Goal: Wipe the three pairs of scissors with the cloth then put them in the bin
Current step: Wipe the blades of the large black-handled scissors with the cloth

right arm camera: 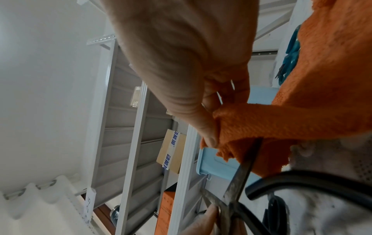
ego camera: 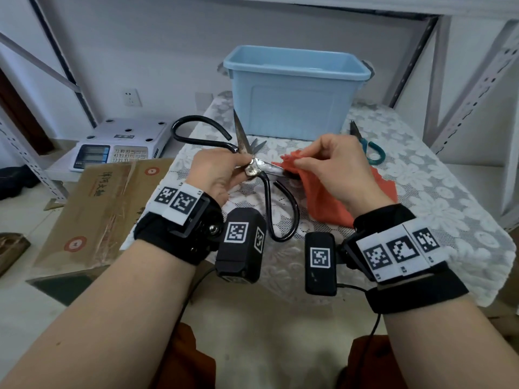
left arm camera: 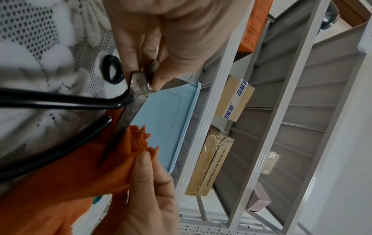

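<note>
My left hand (ego camera: 243, 165) pinches the pivot of large black-handled scissors (ego camera: 268, 197), which are spread open above the table. One rusty blade (left arm camera: 122, 127) runs into the orange cloth (ego camera: 325, 197). My right hand (ego camera: 300, 163) pinches the cloth around that blade; its tip is hidden in the folds (right arm camera: 261, 125). The other blade points up toward the light blue bin (ego camera: 295, 91). Teal-handled scissors (ego camera: 370, 148) lie at the right by the bin. The blades of a third pair (ego camera: 257, 144) show behind my left hand, and its black loop (left arm camera: 111, 70) lies on the lace.
A white lace cloth covers the small table (ego camera: 421, 192). An electronic scale (ego camera: 120, 141) and flat cardboard boxes (ego camera: 98, 209) lie on the floor to the left. Grey metal shelf uprights (ego camera: 471, 88) stand at the right, behind the table.
</note>
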